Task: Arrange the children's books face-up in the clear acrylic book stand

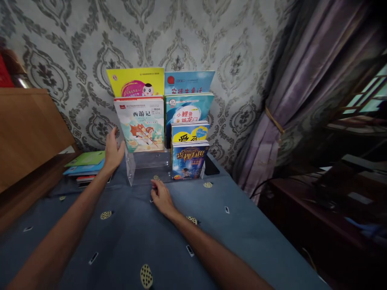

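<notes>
A clear acrylic tiered book rack [148, 174] holds picture books standing upright in steps. My left hand [114, 150] is raised beside the rack's left side, fingers apart and holding nothing, close to the edge of a pale book with a figure in an orange cape [141, 131]. Low in front of the rack, my right hand [162, 198] hovers at or just over the cloth with loosely bent fingers and nothing visible in it. Nearest to it on the right stands a dark blue book [189, 163] on the lowest tier, with a yellow-and-blue book [190, 132] behind.
A flat stack of books [86, 165] lies left of the rack, partly behind my left arm. A black phone-like slab [211, 166] rests at the rack's right. Wooden furniture [30, 133] borders the left; a purple curtain [272, 100] hangs right. Patterned blue cloth [121, 249] covers the surface.
</notes>
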`<state>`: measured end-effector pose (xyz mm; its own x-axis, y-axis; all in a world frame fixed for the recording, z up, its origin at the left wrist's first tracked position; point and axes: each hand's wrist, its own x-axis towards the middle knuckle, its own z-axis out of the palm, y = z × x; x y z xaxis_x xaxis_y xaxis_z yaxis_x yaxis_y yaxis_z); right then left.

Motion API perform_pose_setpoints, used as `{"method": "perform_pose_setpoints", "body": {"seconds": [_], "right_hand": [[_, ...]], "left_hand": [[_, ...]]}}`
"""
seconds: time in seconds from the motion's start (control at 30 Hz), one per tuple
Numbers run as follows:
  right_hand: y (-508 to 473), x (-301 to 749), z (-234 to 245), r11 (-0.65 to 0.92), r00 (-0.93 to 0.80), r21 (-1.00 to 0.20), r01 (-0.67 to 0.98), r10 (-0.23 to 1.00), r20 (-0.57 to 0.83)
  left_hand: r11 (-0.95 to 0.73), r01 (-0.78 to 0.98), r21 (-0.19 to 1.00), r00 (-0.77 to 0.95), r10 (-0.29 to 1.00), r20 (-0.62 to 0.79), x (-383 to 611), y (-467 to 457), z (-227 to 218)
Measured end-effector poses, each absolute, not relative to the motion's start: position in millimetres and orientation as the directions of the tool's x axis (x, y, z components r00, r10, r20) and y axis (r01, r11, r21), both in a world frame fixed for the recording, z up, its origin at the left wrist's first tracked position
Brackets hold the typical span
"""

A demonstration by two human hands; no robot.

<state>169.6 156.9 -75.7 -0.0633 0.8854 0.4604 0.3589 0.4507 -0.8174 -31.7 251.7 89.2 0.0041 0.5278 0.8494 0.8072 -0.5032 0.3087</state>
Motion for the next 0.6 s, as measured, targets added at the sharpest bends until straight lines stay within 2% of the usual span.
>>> {"method": "perform_pose_setpoints", "body": {"seconds": [0.2,0.37,0.5,0.6], "right_hand": [[160,173,-76,0.456,-0.109,-0.799,0.392,0.885,0.452],[164,175,-79,0.465,-0.122,-0.802,0.376,0.882,0.455],[163,176,-76,0.47,-0.147,-0.804,0.363,0.881,0.449],[162,176,-74,0.473,-0.141,-0.809,0.35,0.88,0.453]], "left_hand": [[-0.468,0.828,0.309,0.064,0.627,0.776,-38,250,37],[-0.366,0.904,0.219,0.117,0.706,0.698,-77,241,18],[-0.042,0.986,0.163,-0.052,0.846,0.53,-126,251,20],[0.164,0.978,0.131,-0.203,0.896,0.394,-157,265,23]]}}
